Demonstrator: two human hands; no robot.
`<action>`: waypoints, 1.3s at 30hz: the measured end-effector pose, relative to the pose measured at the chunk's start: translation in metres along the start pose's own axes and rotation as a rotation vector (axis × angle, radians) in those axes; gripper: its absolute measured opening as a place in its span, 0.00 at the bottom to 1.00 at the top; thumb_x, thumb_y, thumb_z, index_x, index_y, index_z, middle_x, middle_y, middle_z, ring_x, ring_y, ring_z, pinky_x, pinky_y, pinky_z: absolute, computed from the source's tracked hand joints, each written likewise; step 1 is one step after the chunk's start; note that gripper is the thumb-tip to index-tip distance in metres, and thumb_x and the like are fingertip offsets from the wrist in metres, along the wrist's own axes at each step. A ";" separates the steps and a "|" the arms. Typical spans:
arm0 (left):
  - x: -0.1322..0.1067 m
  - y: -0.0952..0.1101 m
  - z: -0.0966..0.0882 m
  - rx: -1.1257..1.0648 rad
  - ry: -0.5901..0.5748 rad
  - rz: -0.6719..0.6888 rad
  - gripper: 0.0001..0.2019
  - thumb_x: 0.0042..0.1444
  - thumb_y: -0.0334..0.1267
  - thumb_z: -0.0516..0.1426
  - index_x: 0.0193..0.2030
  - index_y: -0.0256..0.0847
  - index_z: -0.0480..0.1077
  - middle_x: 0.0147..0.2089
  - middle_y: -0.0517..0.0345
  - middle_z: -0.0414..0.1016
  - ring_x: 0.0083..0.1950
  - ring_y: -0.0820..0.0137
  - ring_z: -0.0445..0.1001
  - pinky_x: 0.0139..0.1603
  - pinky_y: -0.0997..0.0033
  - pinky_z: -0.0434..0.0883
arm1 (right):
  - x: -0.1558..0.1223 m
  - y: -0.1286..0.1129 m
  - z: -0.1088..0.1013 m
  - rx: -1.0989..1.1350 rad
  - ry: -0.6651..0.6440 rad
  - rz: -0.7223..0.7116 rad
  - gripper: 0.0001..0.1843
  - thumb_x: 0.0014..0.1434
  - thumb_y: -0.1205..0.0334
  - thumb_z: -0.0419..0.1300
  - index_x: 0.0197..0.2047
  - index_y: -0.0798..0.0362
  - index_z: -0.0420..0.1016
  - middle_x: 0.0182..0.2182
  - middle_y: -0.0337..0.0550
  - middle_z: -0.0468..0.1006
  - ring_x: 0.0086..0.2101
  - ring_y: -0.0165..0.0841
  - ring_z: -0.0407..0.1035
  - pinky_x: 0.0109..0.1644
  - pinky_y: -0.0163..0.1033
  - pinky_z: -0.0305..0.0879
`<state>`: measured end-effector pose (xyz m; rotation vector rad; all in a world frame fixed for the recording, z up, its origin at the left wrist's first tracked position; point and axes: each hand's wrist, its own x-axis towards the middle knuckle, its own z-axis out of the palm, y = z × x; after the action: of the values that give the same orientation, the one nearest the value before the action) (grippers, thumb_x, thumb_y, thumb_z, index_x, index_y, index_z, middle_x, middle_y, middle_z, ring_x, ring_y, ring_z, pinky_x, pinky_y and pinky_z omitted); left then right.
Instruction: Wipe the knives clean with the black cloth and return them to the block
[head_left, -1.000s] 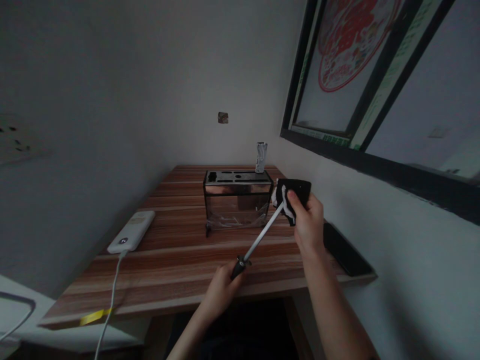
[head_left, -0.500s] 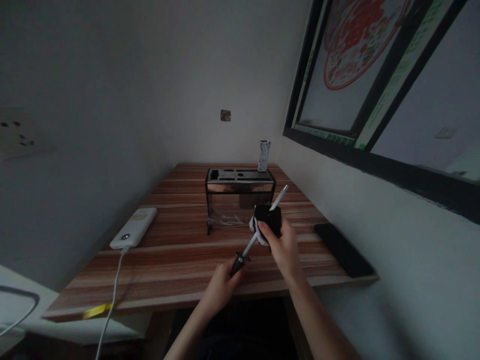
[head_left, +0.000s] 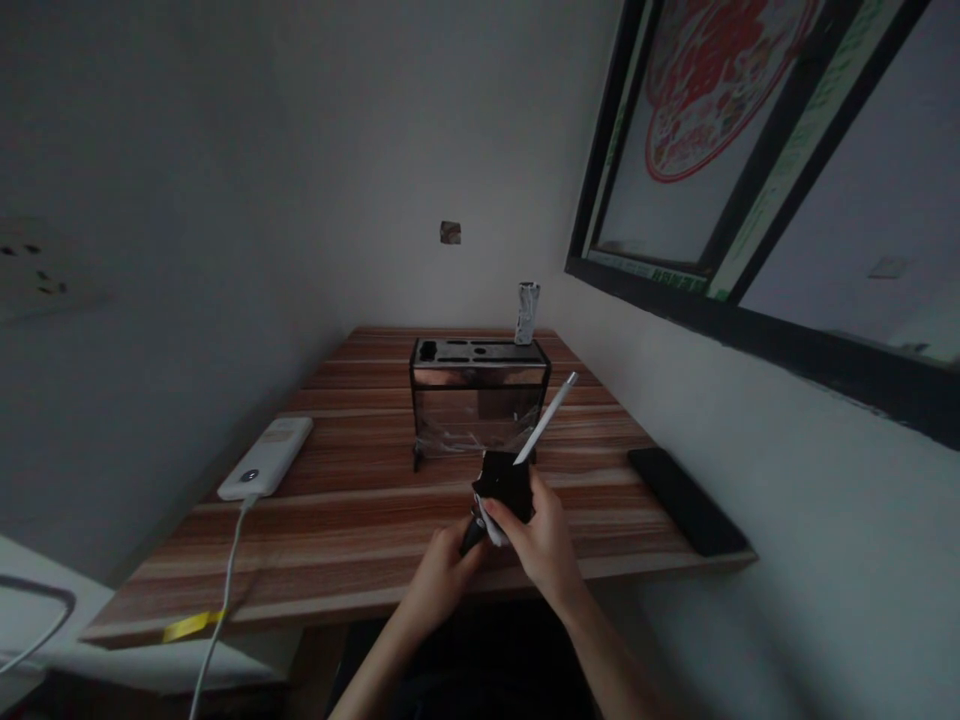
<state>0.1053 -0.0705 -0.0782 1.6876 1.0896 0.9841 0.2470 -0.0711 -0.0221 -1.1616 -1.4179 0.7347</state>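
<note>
Cloth [head_left: 504, 481] around rod [head_left: 552, 409] base, in right fingers [head_left: 498, 516]

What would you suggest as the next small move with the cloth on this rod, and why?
Probably slide the black cloth up the rod toward its tip. The right hand pinches the cloth around the rod's lower end, close to the left hand on the handle, so only the length above is left to cover.

Wooden table [head_left: 360, 520], slotted metal rack [head_left: 478, 400], power bank [head_left: 266, 458], black phone [head_left: 686, 498]
</note>
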 end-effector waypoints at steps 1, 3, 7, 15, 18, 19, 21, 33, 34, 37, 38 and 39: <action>0.000 0.001 0.000 -0.007 -0.003 -0.004 0.11 0.56 0.39 0.52 0.33 0.34 0.71 0.30 0.58 0.71 0.33 0.68 0.67 0.35 0.74 0.64 | -0.002 0.001 0.001 -0.004 -0.005 0.008 0.22 0.52 0.57 0.64 0.50 0.56 0.71 0.42 0.53 0.81 0.43 0.44 0.76 0.49 0.45 0.70; 0.000 0.004 0.000 -0.012 -0.009 -0.013 0.11 0.56 0.39 0.52 0.33 0.34 0.71 0.31 0.57 0.73 0.34 0.67 0.68 0.36 0.74 0.64 | -0.004 0.002 0.003 -0.011 0.009 0.012 0.23 0.51 0.57 0.64 0.49 0.55 0.71 0.41 0.52 0.81 0.42 0.43 0.76 0.48 0.44 0.70; 0.001 0.005 -0.001 -0.004 -0.013 -0.020 0.11 0.54 0.39 0.52 0.32 0.34 0.71 0.31 0.56 0.74 0.34 0.66 0.69 0.36 0.74 0.64 | -0.006 0.005 0.002 -0.016 0.040 0.026 0.23 0.49 0.56 0.66 0.47 0.55 0.72 0.40 0.53 0.82 0.42 0.45 0.76 0.48 0.45 0.71; -0.001 0.002 0.000 0.025 -0.018 0.000 0.10 0.55 0.40 0.52 0.30 0.35 0.70 0.29 0.58 0.72 0.32 0.68 0.67 0.34 0.75 0.63 | -0.011 0.004 0.000 0.031 0.028 0.041 0.21 0.50 0.57 0.66 0.47 0.55 0.73 0.40 0.51 0.82 0.41 0.44 0.76 0.46 0.45 0.72; -0.002 0.002 0.000 0.018 -0.015 0.007 0.10 0.55 0.40 0.52 0.31 0.36 0.71 0.30 0.57 0.74 0.33 0.67 0.68 0.36 0.75 0.64 | -0.011 0.005 0.001 0.040 0.042 0.032 0.21 0.50 0.57 0.66 0.47 0.55 0.73 0.40 0.52 0.82 0.41 0.43 0.76 0.46 0.44 0.72; -0.002 0.002 -0.001 0.015 -0.017 0.010 0.11 0.55 0.40 0.52 0.32 0.35 0.71 0.31 0.57 0.74 0.34 0.67 0.69 0.37 0.74 0.65 | -0.011 0.005 0.001 0.039 0.042 0.028 0.20 0.50 0.57 0.66 0.46 0.55 0.73 0.39 0.51 0.82 0.41 0.43 0.76 0.46 0.44 0.72; -0.002 0.004 -0.001 0.010 -0.020 0.015 0.12 0.56 0.40 0.52 0.33 0.35 0.72 0.32 0.56 0.75 0.35 0.66 0.69 0.38 0.74 0.66 | -0.009 0.004 0.000 0.027 0.040 0.023 0.20 0.50 0.56 0.66 0.45 0.55 0.74 0.39 0.51 0.82 0.41 0.44 0.76 0.46 0.45 0.71; -0.002 0.010 -0.001 0.081 -0.014 -0.005 0.13 0.58 0.40 0.52 0.36 0.35 0.74 0.33 0.56 0.77 0.36 0.65 0.72 0.40 0.73 0.66 | 0.016 -0.024 -0.025 0.094 0.079 -0.054 0.16 0.51 0.55 0.66 0.41 0.53 0.75 0.34 0.47 0.83 0.34 0.41 0.77 0.38 0.42 0.73; -0.003 0.011 -0.001 0.086 -0.020 -0.007 0.13 0.59 0.41 0.52 0.36 0.35 0.74 0.33 0.56 0.77 0.36 0.65 0.72 0.39 0.73 0.66 | 0.019 -0.026 -0.028 0.078 0.091 -0.062 0.15 0.51 0.55 0.66 0.40 0.54 0.76 0.33 0.47 0.82 0.34 0.40 0.76 0.37 0.41 0.73; -0.003 0.014 -0.001 0.096 -0.034 -0.009 0.15 0.59 0.42 0.52 0.38 0.35 0.75 0.34 0.55 0.77 0.37 0.65 0.73 0.40 0.73 0.66 | 0.027 -0.032 -0.038 0.059 0.119 -0.080 0.16 0.51 0.54 0.66 0.39 0.54 0.76 0.31 0.46 0.82 0.31 0.38 0.75 0.34 0.40 0.71; -0.004 0.014 -0.001 0.103 -0.037 -0.010 0.15 0.60 0.43 0.51 0.38 0.35 0.75 0.34 0.55 0.77 0.37 0.64 0.73 0.39 0.73 0.66 | 0.029 -0.034 -0.041 0.069 0.124 -0.085 0.16 0.51 0.53 0.66 0.39 0.55 0.76 0.30 0.46 0.82 0.29 0.37 0.75 0.31 0.39 0.71; -0.004 0.015 -0.001 0.110 -0.037 -0.010 0.15 0.60 0.43 0.51 0.38 0.35 0.75 0.34 0.55 0.77 0.37 0.64 0.73 0.39 0.74 0.66 | 0.032 -0.035 -0.044 0.084 0.126 -0.091 0.16 0.51 0.53 0.66 0.39 0.54 0.75 0.29 0.45 0.81 0.27 0.36 0.74 0.29 0.37 0.70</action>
<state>0.1067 -0.0772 -0.0644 1.7797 1.1455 0.8973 0.2836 -0.0605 0.0304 -1.0537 -1.3139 0.6403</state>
